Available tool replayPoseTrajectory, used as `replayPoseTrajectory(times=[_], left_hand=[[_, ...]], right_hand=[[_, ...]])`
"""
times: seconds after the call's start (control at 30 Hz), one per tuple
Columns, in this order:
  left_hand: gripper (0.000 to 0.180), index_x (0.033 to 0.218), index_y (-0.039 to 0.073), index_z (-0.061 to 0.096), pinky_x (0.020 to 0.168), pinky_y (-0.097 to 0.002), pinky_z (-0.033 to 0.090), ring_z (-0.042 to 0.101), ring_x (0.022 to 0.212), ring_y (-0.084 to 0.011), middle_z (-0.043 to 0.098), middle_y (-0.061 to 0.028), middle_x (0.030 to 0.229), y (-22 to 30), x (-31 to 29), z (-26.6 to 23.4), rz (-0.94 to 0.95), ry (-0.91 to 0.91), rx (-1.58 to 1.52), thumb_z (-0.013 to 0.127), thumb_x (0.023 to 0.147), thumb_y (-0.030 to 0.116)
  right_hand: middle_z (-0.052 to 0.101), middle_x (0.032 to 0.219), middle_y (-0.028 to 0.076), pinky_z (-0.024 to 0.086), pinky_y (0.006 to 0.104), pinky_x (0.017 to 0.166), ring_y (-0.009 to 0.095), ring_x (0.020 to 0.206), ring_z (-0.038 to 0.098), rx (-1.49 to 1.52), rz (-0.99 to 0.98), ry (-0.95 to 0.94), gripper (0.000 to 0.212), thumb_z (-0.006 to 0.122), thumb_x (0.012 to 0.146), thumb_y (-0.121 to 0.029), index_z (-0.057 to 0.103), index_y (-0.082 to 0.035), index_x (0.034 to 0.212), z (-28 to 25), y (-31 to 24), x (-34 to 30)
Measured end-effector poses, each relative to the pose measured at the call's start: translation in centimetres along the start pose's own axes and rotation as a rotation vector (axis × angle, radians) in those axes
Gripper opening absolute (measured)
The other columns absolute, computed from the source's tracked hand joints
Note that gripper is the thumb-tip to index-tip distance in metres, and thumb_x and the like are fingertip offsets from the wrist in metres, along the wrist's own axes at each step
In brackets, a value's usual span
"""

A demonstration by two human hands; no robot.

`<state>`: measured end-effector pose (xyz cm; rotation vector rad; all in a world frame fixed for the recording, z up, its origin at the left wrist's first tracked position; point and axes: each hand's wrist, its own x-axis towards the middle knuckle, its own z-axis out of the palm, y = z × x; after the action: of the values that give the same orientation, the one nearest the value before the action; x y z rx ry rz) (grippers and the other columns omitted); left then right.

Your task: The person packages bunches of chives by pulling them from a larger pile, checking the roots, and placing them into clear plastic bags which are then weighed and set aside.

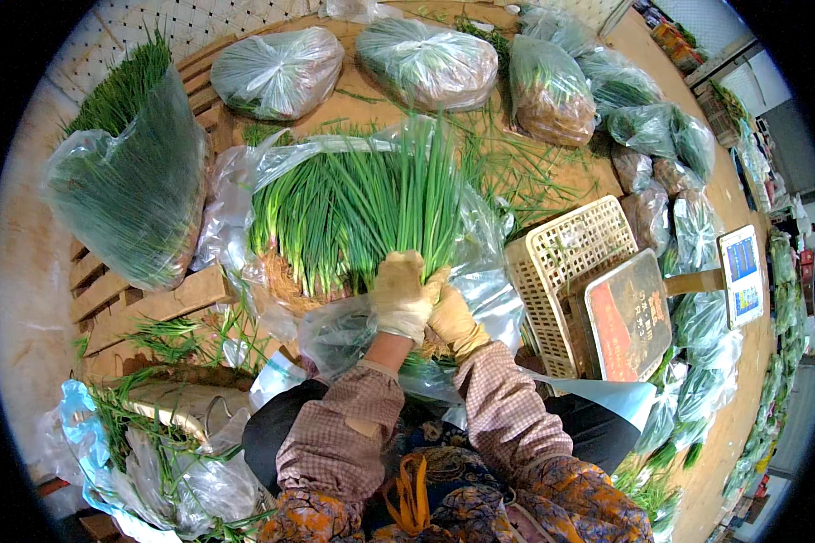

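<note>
Spring onions (321, 204) at centre, packed bags around.
Onions lie on plastic sheeting (491, 240); left hand (398, 294) and right hand (457, 315) at their near side. Left: large bag (127, 195). Far: two filled bags (426, 65), side by side. Right: crate (578, 237), with scale (625, 317) at its near-right side; further bags (645, 131) from far right down beyond scale.

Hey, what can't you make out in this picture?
Head view: part of the held green onions, hidden by the gloved left hand and right hand.
Head view: part of the cream basket, hidden by the scale.
Head view: far-right green items, too small to identify.
</note>
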<state>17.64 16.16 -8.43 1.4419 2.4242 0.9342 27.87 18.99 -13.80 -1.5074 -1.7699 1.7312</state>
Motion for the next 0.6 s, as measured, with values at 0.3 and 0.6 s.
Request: replayPoseTrajectory(times=[0.3,0.6], left_hand=[[0.016,0.072,0.005,0.055,0.059,-0.0353,0.047,0.055,0.064,-0.0291,0.055,-0.0135,0.071,0.6,-0.1,-0.5,0.299,0.0,0.266,0.058,0.074,0.021],[0.019,0.094,0.007,0.053,0.067,-0.0297,0.049,0.058,0.077,-0.0196,0.057,-0.009,0.086,-1.2,-0.1,-13.1,0.018,-0.141,-0.844,0.052,0.085,0.024]], right_hand=[[0.06,0.083,0.026,0.047,0.0414,0.071,0.04,0.08,0.059,-0.344,-0.058,0.196,0.063,0.066,0.069,-0.034,0.043,0.001,0.115,-1.0,-4.0,-3.9],[0.062,0.08,0.009,0.049,0.0251,0.049,0.014,0.066,0.059,0.838,0.034,-0.164,0.023,0.062,0.077,-0.016,0.056,-0.001,0.093,-3.8,-3.6,-5.5]])
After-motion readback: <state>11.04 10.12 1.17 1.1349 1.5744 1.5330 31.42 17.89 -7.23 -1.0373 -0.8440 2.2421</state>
